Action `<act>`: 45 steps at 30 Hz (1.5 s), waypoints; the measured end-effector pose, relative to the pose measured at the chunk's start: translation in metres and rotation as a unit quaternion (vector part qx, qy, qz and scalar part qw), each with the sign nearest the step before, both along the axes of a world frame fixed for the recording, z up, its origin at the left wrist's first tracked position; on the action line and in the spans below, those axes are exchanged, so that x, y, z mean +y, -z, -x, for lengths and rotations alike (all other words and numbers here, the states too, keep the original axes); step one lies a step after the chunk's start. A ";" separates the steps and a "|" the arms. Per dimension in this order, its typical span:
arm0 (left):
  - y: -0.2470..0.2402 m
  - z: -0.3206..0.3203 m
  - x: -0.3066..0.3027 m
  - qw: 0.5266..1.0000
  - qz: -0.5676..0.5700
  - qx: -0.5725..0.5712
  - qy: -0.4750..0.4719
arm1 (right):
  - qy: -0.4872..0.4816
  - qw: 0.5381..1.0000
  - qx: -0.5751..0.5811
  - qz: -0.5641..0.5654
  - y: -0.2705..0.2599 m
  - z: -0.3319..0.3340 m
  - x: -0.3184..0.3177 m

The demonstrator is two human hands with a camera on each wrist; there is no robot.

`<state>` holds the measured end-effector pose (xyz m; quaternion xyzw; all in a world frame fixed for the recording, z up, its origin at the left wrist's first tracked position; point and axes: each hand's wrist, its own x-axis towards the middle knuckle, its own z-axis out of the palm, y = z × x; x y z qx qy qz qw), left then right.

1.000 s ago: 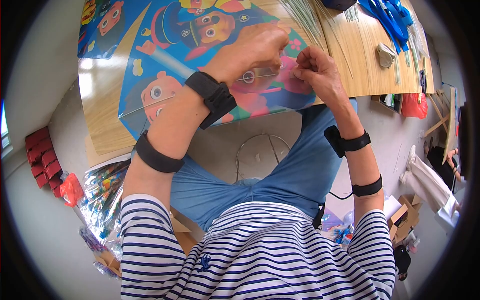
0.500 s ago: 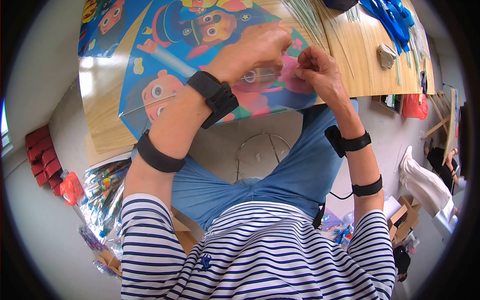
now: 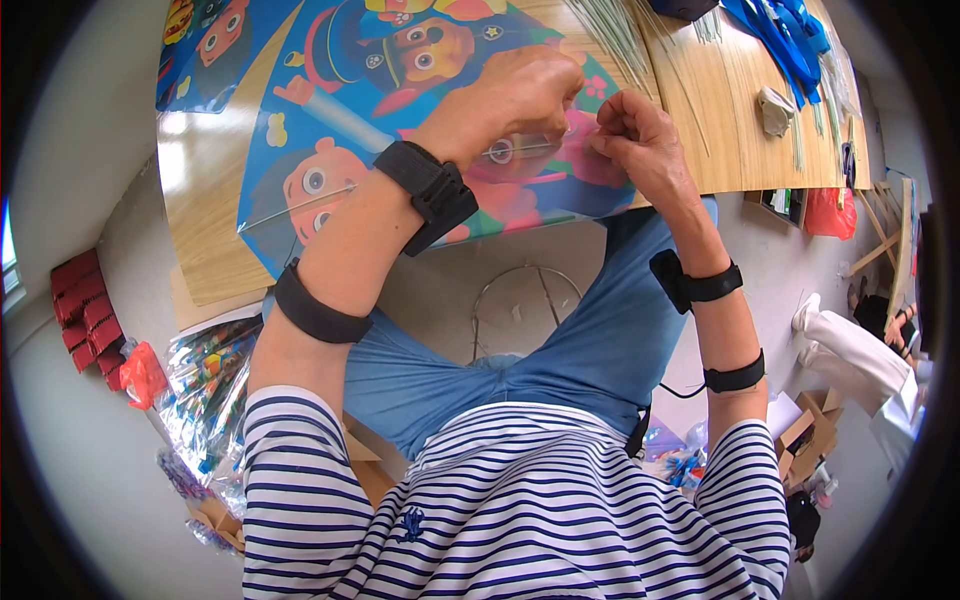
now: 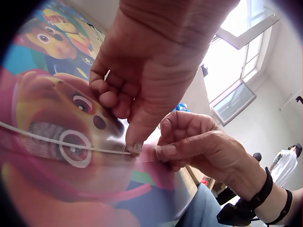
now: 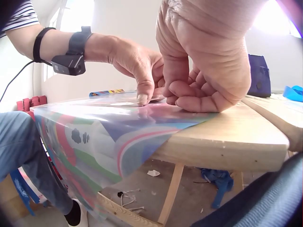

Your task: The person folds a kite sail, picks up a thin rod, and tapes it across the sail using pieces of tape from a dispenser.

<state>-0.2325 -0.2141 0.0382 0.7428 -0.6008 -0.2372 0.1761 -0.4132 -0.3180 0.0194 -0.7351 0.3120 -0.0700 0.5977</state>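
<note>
A glossy printed plastic sheet [image 3: 400, 110] with cartoon figures lies over the table's near edge. Across it runs a thin white rod [image 4: 47, 141], its right end at my left thumb. My left hand [image 3: 505, 105] pinches the rod there, thumb pointing down, the other fingers curled. Close to the right of it, my right hand [image 3: 645, 145] pinches with thumb and forefinger, low over the sheet's corner. A faint clear strip [image 4: 146, 160] shows between the two thumbs; I cannot tell its exact kind. In the right wrist view, the right hand's curled fingers [image 5: 199, 101] rest at the sheet.
Thin pale sticks [image 3: 612, 40] lie at the back of the wooden table [image 3: 735, 150], with blue straps [image 3: 785, 45] and a crumpled whitish piece [image 3: 773, 112] to the right. Another printed sheet [image 3: 205, 60] is at the far left. A person in white trousers [image 3: 850, 345] is at right.
Both hands keep nearly the same place and grip. The sheet and rod show hardly any shift. The person in white trousers at the right has changed stance.
</note>
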 end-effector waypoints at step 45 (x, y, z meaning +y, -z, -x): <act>0.013 0.107 0.136 0.967 0.212 -0.082 -0.118 | 0.020 0.999 0.021 0.045 -0.001 -0.006 0.000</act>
